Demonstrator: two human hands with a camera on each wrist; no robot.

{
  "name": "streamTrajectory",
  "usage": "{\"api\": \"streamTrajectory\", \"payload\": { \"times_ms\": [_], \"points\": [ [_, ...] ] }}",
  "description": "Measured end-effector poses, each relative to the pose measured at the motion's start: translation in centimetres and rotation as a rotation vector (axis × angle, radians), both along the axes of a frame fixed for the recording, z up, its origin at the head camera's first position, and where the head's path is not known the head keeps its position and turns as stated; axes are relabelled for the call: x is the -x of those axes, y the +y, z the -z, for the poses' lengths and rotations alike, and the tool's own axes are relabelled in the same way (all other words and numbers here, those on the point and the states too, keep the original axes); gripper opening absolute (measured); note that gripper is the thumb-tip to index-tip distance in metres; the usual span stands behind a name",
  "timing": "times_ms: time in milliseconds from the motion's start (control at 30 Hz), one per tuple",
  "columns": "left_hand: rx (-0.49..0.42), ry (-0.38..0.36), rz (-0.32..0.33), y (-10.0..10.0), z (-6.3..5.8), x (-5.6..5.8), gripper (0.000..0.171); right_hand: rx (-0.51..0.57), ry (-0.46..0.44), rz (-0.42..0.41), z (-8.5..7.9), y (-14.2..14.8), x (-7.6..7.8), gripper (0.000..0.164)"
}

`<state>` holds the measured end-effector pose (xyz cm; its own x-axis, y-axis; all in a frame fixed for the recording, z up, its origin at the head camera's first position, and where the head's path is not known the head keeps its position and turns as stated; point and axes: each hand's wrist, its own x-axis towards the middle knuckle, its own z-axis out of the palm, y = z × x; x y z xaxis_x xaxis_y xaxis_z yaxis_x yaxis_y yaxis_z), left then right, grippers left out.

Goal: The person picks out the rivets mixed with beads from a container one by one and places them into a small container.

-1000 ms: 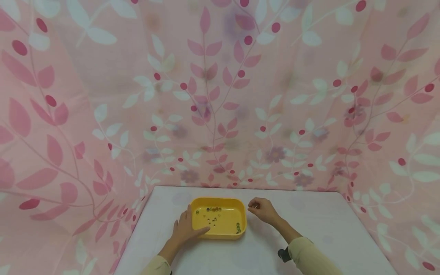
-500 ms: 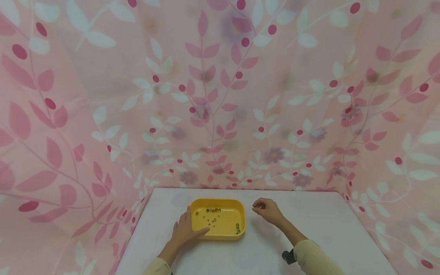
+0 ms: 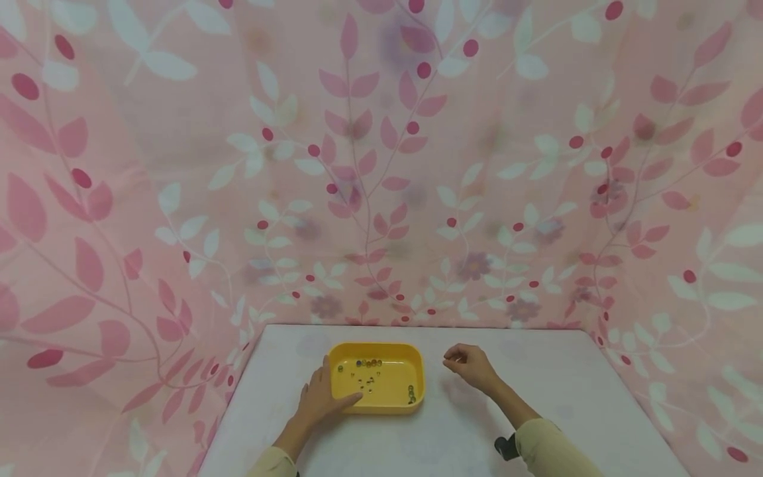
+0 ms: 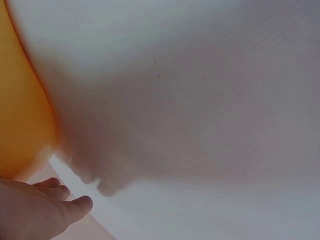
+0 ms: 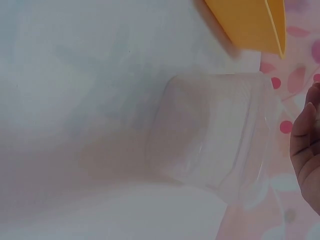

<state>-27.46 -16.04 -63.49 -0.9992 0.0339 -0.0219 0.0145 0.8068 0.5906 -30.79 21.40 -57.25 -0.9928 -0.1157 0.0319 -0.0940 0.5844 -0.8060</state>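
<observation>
The right hand (image 3: 473,368) has moved a little to the right, away from the yellow tray (image 3: 381,409). The left hand (image 3: 318,401) has stayed at the tray's left end, fingers spread along it and thumb reaching over the front edge.

The right hand is narrow, with its fingers bent and its thumb close to them; I cannot tell if it holds anything. White tabletop (image 3: 596,397) shows between it and the tray. The right wrist view shows a clear plastic jar (image 5: 215,130) near this hand, its wide rim on the hand's side.

The tray sits near the table's back edge, well apart from the right edge. It faces up, and its long way runs left to right. Glass marbles (image 3: 369,363) line its back side, green marbles (image 3: 411,393) sit in the front right corner, and tiny beads (image 3: 369,381) lie in the middle.
</observation>
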Motion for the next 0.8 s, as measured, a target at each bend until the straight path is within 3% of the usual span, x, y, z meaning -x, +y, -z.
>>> {"api": "streamTrajectory", "payload": {
  "times_ms": [267, 600, 800],
  "points": [
    [-0.026, 0.035, 0.001, 0.1, 0.1, -0.1, 0.132, -0.009, 0.013, 0.011, -0.2, 0.8, 0.1, 0.009],
    [-0.026, 0.014, 0.000, -0.2, 0.5, 0.2, 0.134, 0.011, 0.011, 0.015, 0.1, 1.5, -0.1, 0.009],
    [-0.037, 0.019, -0.004, -0.2, 0.4, 0.2, 0.133, 0.001, 0.062, 0.023, 0.2, 2.0, -0.5, 0.008]
  ]
}}
